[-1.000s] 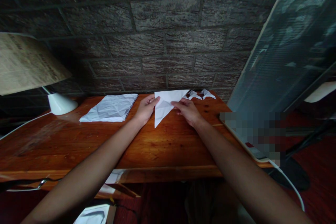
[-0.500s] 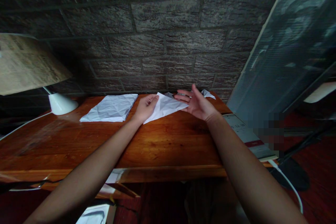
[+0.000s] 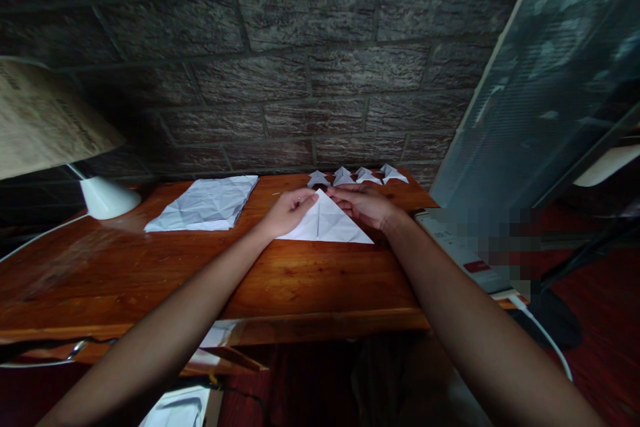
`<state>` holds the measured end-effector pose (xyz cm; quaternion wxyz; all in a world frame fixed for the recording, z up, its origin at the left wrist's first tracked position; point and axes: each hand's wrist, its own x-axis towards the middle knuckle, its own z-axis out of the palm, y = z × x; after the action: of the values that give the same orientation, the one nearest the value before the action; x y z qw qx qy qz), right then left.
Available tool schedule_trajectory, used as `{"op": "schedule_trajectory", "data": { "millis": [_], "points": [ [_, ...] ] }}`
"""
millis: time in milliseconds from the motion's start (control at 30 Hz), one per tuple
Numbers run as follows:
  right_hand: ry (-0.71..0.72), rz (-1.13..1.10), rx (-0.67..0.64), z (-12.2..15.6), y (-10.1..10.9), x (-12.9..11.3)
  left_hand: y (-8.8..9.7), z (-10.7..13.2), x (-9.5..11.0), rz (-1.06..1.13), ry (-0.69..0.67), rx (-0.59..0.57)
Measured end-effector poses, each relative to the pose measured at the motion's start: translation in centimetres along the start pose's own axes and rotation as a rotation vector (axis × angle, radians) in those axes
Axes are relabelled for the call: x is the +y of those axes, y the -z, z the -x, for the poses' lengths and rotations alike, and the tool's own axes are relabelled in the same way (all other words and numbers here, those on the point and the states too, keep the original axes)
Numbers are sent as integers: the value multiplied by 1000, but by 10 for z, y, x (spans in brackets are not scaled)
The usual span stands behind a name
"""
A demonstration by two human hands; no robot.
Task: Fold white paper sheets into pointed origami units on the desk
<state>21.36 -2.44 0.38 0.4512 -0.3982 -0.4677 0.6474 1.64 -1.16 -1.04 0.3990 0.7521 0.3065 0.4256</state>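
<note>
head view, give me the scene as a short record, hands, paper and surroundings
left hand: on the white paper triangle, thumb near its top corner
right hand: fingers at the triangle's upper right edge, grip unclear
triangle: long edge toward the person, crease down the middle
left: creased paper sheets
behind: four folded paper figures in a row
far left: shaded lamp
surface: wooden table

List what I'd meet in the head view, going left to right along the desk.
Lamp → stack of creased white paper → left hand → folded paper triangle → right hand → flat device at the desk's right end.
</note>
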Motion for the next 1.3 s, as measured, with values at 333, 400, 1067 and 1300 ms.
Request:
{"op": "schedule_trajectory", "data": {
  "millis": [333,400,1067,1300],
  "points": [
    [-15,-13,-49,0,0,2,-3,2,4,67,43,-43],
    [-16,-1,-61,0,1,2,-2,1,3,57,46,-56],
    [149,243,-141,1,4,-5,0,3,2,-33,28,-115],
    [202,307,-165,0,6,-5,0,2,1,1,37,-121]
  ]
}}
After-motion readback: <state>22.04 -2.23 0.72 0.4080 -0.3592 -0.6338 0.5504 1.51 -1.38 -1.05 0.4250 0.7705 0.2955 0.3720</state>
